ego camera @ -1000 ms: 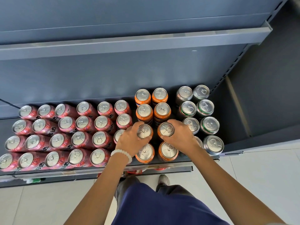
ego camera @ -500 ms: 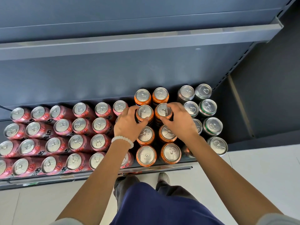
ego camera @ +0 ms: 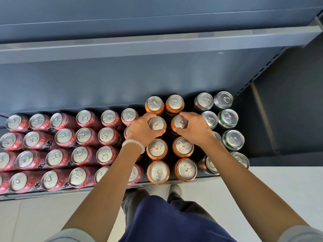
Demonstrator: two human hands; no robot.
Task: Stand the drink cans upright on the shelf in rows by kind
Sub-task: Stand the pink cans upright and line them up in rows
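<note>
Presently two orange cans in the second rank from the back are held, one per hand. The left hand (ego camera: pixel 142 130) is wrapped round the left can (ego camera: pixel 156 123), thumb along its near side and fingers (ego camera: pixel 146 117) curled over the far rim. The right hand (ego camera: pixel 194 130) is closed likewise on the right can (ego camera: pixel 180 121), fingertips over its lid. Both cans are seen upright. The paired grip is judged to serve squaring the two orange columns together, so the rows stay straight.

Orange cans are noted in two columns, four deep, between the pink cans (ego camera: pixel 83 137) to the left and the silver cans (ego camera: pixel 229 118) to the right. All are standing, sorted by kind, so the task is judged nearly finished.

Room is tight. The left knuckles are just beside a pink can; the right wrist lies over silver cans. A narrow dark gap is seen between the orange columns. The front cans stand near the shelf (ego camera: pixel 52 193) lip, so any pull forward risks crowding them toward the edge. Bare shelf is seen only at the far right, beyond the silver cans. The upper shelf (ego camera: pixel 157 44) overhangs, so lift is limited.
</note>
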